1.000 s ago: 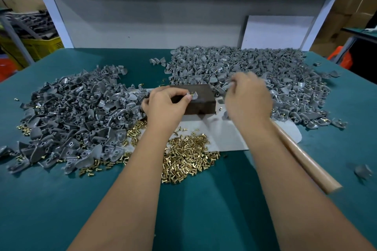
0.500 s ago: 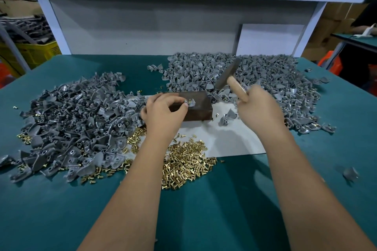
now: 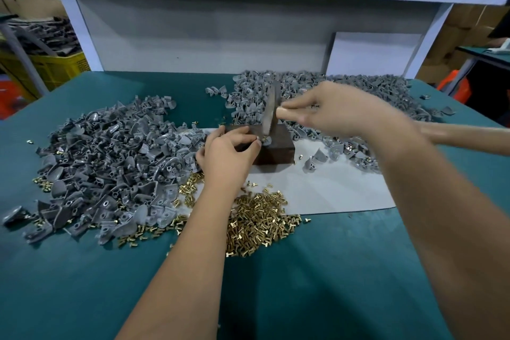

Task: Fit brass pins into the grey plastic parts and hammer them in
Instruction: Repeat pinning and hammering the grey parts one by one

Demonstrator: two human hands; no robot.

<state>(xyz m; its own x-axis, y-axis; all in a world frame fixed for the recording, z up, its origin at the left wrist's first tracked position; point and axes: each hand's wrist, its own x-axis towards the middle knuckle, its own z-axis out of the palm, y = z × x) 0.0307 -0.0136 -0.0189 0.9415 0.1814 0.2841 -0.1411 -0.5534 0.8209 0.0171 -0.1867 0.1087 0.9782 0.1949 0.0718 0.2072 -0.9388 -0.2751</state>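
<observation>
hammer (image 3: 270, 107): swung down from raised tilt | head now at block (image 3: 276, 149) top | right hand (image 3: 336, 113) moved left

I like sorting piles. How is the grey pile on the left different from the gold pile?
The left pile of grey parts is bigger and made of chunky curved pieces; the brass pins are tiny, shiny and gold. The grey pile lies farther left, the pins nearer the middle. Both lie loose on the green table.

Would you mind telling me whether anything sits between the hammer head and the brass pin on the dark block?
Nothing visible does. The hammer head comes down right over the brass pin on the dark block. The left hand fingertips pinch the part just beside the pin, close to the strike path.
</observation>
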